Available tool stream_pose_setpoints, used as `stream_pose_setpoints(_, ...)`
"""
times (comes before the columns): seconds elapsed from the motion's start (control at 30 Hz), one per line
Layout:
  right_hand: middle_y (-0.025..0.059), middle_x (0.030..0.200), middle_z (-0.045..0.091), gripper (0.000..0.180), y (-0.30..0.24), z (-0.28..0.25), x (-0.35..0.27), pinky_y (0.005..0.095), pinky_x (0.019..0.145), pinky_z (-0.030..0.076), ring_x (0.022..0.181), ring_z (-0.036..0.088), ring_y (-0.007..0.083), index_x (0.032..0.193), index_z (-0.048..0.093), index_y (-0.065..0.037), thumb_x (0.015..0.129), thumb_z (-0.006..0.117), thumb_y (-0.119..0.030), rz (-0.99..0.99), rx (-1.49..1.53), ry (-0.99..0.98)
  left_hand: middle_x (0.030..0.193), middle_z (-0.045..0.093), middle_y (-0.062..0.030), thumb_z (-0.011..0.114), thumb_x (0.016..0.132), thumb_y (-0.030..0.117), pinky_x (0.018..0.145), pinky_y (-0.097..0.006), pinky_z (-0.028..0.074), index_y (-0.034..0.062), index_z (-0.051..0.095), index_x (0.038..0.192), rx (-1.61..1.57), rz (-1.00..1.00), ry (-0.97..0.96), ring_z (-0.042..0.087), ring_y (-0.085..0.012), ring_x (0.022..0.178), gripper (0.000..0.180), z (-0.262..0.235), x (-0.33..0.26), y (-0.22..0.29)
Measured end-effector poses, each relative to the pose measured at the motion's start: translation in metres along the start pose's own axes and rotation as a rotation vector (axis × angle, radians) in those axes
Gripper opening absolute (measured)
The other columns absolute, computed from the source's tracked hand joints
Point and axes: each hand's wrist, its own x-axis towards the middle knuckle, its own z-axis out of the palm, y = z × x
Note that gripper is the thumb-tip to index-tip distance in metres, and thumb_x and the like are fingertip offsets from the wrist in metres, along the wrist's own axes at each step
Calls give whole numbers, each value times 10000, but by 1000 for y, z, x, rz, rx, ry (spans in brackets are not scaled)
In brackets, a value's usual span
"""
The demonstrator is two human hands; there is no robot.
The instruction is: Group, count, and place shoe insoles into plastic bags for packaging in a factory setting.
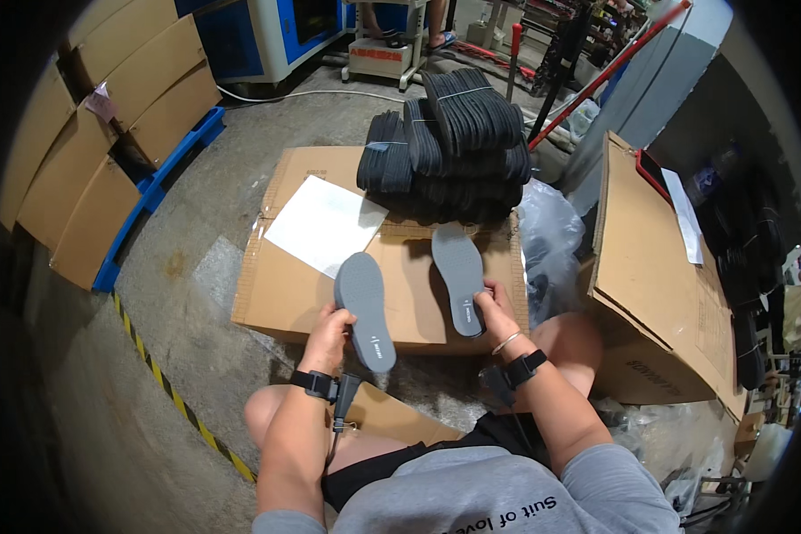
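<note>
My left hand [327,336] is closed round the edge of a grey shoe insole [362,303], thumb on its top face. In my right hand [497,310] is a second grey insole [458,271], gripped near its heel end. Both insoles are held apart, toe ends pointing away from me, with small white print near the heels. They are over the near part of a cardboard box [409,311]. A white sheet of paper [325,224] lies on the box, partly behind the left insole. Beyond the right insole rises a pile of tied bundles of dark insoles [445,142].
Another cardboard box [650,294] stands at my right, bearing a red-edged phone [654,173] and a paper slip. Clear plastic bags [550,227] bulge between the boxes. At left, cartons sit on a blue pallet [156,191] near yellow-black floor tape [182,405]. A person's foot shows far back.
</note>
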Motion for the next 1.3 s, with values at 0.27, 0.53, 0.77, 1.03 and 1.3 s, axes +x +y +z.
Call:
stream_pose_setpoints(0.27, 70, 943, 532, 372, 15, -24, 5, 244, 750, 417, 833, 500, 129, 1132, 442, 16, 795, 512, -125, 74, 182, 94, 945, 582, -62, 486, 766, 93, 731, -296, 445, -12, 477, 1114, -60, 29, -56, 558, -154, 804, 363, -9, -5, 2)
stream_pose_setpoints(0.53, 132, 974, 540, 410, 48, -58, 13, 294, 823, 403, 893, 514, 222, 1137, 439, 32, 775, 508, -148, -51, -187, 332, 974, 558, -106, 500, 751, 40, 743, -297, 449, -34, 399, 1189, -109, 51, -22, 551, -161, 866, 455, 16, 3, 3)
stream_pose_setpoints(0.77, 183, 988, 557, 312, -31, -1, -11, 370, 845, 405, 955, 515, 333, 1062, 524, -3, 786, 554, -146, -646, -862, 313, 950, 555, -98, 512, 747, 35, 751, -272, 437, -64, 355, 1226, -17, 47, 12, 532, -154, 836, 514, 5, -4, 8)
stream_pose_setpoints(1.03, 162, 778, 624, 415, -16, 112, 73, 323, 618, 486, 659, 606, 270, 963, 549, 70, 800, 609, -307, -782, -851, -102, 984, 549, -151, 484, 762, 10, 769, -313, 454, -82, 244, 1279, -259, 141, 261, 539, -196, 873, 577, -35, -23, 14)
stream_pose_setpoints(1.3, 78, 601, 542, 291, -35, 185, 133, 286, 403, 395, 478, 520, 159, 794, 533, 43, 807, 638, -228, 340, -141, -25, 981, 541, -152, 482, 758, -1, 789, -293, 442, -94, 216, 1291, -305, 68, 191, 530, -174, 897, 603, -32, -38, 32)
